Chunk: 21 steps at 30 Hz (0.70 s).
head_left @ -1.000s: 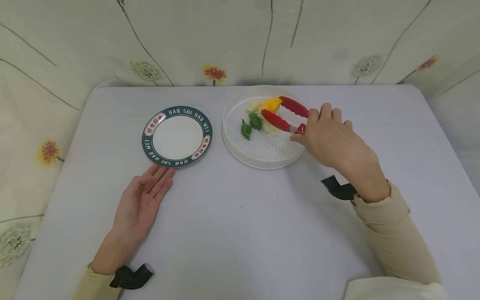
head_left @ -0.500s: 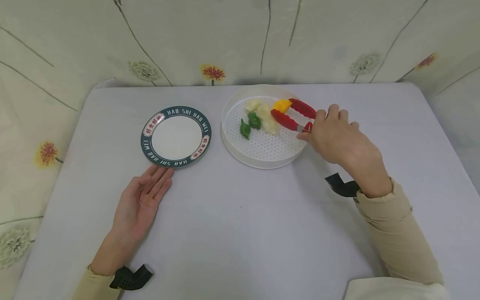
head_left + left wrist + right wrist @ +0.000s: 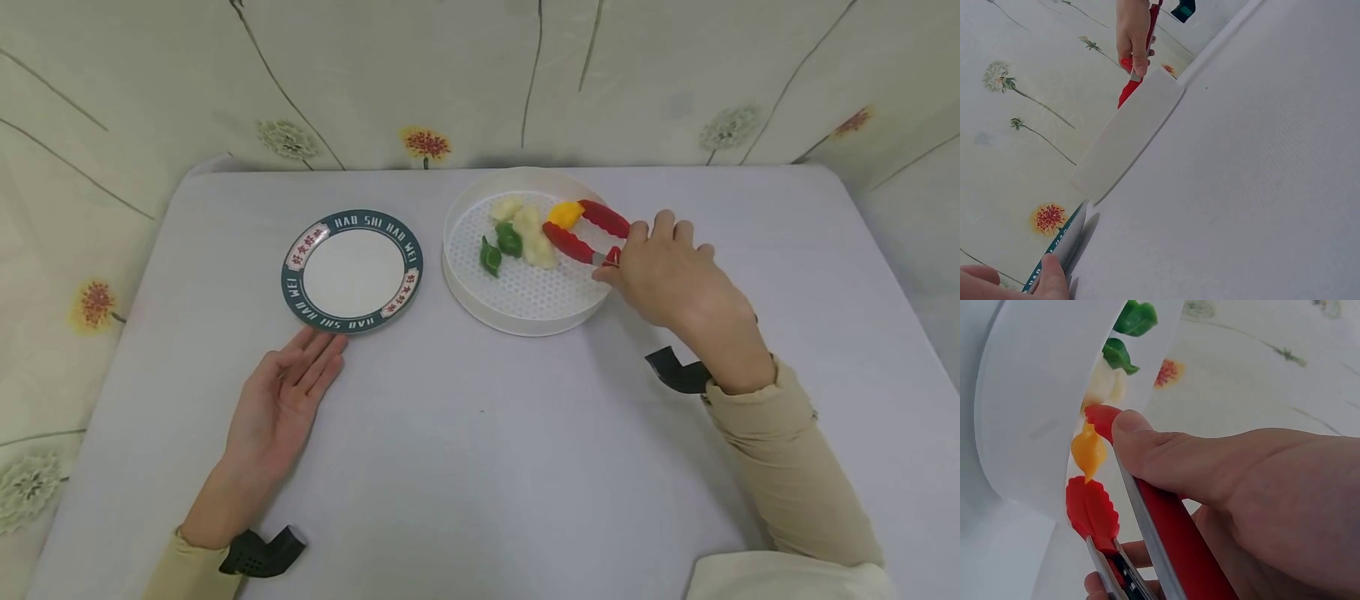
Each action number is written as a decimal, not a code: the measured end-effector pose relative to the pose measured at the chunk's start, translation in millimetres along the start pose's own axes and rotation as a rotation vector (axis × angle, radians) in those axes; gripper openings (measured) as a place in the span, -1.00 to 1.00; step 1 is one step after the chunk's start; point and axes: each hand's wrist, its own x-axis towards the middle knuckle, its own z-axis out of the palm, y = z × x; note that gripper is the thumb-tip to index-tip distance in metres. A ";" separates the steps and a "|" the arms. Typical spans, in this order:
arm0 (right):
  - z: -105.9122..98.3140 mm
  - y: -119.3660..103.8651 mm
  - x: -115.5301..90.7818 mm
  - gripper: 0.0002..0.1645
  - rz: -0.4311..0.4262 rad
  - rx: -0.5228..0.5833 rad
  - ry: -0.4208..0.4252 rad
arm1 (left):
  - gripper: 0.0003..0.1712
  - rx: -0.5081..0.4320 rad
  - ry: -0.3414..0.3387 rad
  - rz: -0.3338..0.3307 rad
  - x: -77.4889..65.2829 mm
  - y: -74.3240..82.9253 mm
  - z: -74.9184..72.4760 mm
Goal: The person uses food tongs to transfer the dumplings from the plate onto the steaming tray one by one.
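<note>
My right hand (image 3: 675,275) grips red-tipped tongs (image 3: 567,243), their tips spread on either side of a yellow pepper-like piece (image 3: 565,215) in a round white tray (image 3: 525,323). In the right wrist view, the yellow piece (image 3: 1089,453) lies between the two tong tips; I cannot tell how firmly they press it. Left of it in the tray are pale cream pieces (image 3: 534,237) and two small green pepper-like pieces (image 3: 508,239). My left hand (image 3: 277,408) lies palm up with fingers extended, its fingertips at the near rim of a white plate (image 3: 355,275) with a green lettered border.
The tray stands near the back edge of the white-covered table (image 3: 480,467), to the right of the plate. Behind the table hangs a cloth with a flower print (image 3: 427,143). A black wrist camera (image 3: 678,371) sits on each wrist.
Over the last second, the tongs and right hand have shifted slightly right, and the yellow piece has moved right with them, uncovering more of the pale pieces. My left hand stays put.
</note>
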 end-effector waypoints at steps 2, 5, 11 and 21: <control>-0.1 -0.2 0.5 -0.21 0.003 0.005 -0.003 | -0.27 0.008 0.004 0.002 -0.4 0.6 1.0; -0.7 -0.8 0.8 -0.20 0.007 0.001 -0.006 | -0.28 0.011 0.012 0.002 -1.4 1.7 2.6; -2.6 -0.9 -0.1 -0.16 0.024 0.019 -0.010 | -0.27 0.007 0.018 0.001 -0.9 1.2 3.2; -9.9 -12.0 -7.1 -0.07 -0.024 0.023 0.019 | -0.25 0.003 0.003 -0.003 0.3 0.4 0.4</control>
